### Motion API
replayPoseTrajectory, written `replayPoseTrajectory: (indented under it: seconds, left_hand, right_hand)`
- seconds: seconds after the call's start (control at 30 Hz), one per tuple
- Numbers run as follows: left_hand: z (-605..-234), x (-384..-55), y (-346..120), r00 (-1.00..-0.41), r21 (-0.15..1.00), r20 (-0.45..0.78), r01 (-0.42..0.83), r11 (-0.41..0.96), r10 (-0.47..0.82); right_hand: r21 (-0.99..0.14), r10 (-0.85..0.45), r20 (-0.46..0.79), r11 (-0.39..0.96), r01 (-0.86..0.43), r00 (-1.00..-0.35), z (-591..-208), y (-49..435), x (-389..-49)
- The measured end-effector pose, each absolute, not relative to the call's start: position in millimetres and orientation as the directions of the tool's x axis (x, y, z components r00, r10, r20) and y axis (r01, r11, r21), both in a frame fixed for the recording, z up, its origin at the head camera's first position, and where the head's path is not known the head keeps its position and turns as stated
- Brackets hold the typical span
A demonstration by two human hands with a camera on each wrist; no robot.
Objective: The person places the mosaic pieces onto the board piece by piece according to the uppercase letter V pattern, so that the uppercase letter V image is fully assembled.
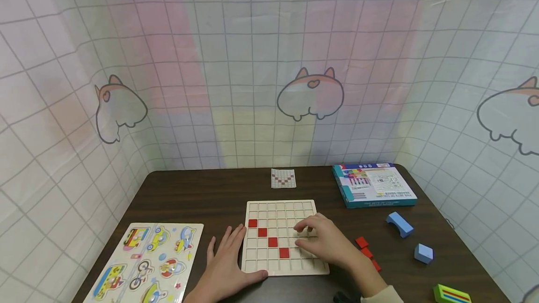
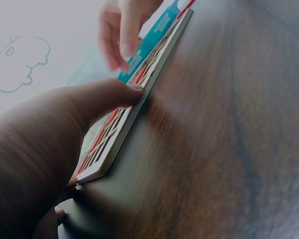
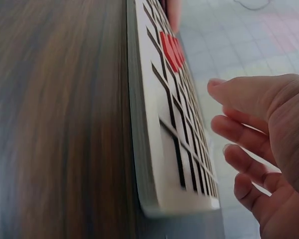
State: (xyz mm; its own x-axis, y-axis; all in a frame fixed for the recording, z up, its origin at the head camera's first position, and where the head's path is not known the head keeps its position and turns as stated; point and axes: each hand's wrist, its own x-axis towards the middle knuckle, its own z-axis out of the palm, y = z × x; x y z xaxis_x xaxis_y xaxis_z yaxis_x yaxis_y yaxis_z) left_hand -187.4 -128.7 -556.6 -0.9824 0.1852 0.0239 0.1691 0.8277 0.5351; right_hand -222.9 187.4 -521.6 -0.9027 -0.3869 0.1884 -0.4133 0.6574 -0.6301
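Note:
A pale square grid board (image 1: 273, 207) lies mid-table, with several red square tiles (image 1: 273, 242) set in a diagonal that runs down to the right. My left hand (image 1: 227, 258) rests at the board's lower left, fingers spread along the left edge. In the left wrist view, its thumb (image 2: 112, 94) touches the near edge. Over the board's right half hovers my right hand (image 1: 320, 240), fingers bent and thumb apart from them. The right wrist view shows nothing between those fingers. Loose red tiles (image 1: 366, 252) lie right of the board, partly beside my right forearm.
Behind the board lies a small pattern card (image 1: 283, 178). A teal-edged box (image 1: 379, 186) stands at the back right. Nearer are a blue arch block (image 1: 400, 224), a blue block (image 1: 423, 253) and a green striped block (image 1: 452, 293). A vehicle picture board (image 1: 168, 247) lies left.

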Motion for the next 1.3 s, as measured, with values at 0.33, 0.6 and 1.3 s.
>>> replayPoseTrajectory:
  seconds: [0.33, 0.6, 1.3]
  left_hand:
    - [-559, -188, -129, -0.981, 0.525, 0.053, 0.187, 0.831, 0.187]
    - [-559, -188, -131, -0.982, 0.521, 0.051, 0.183, 0.833, 0.184]
    - [-559, -188, -129, -0.981, 0.526, 0.043, 0.182, 0.831, 0.188]
  right_hand:
    - [-0.600, -0.308, 0.186, 0.717, -0.356, -0.933, -520, 223, -209]
    - [-0.577, -0.269, 0.186, 0.749, -0.327, -0.945, -521, 242, -203]
    - [-0.490, -0.125, 0.211, 0.844, -0.216, -0.969, -536, 296, -197]
